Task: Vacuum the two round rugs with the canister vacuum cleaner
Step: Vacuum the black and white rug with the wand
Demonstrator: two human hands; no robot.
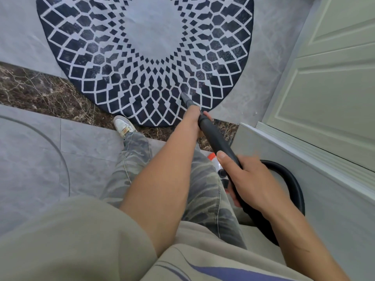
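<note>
A round rug (142,47) with a dark and pale diamond pattern and a plain grey centre lies on the floor ahead of me. I point a black vacuum wand (215,136) down at its near right part, and the narrow nozzle tip (184,96) touches the pile. My left hand (194,116) grips the wand close to the nozzle. Farther back, my right hand (247,179) grips the wand's handle end. A black hose (292,179) loops from there toward the wall. A bit of the canister vacuum (218,165), orange and white, shows behind my right leg.
A pale panelled door (332,67) and a white wall base (304,151) run close on the right. A dark marble threshold strip (40,92) crosses the grey tiled floor under the rug's near edge. My left shoe (122,125) stands at the rug's rim. A thin grey cord (58,151) curves at left.
</note>
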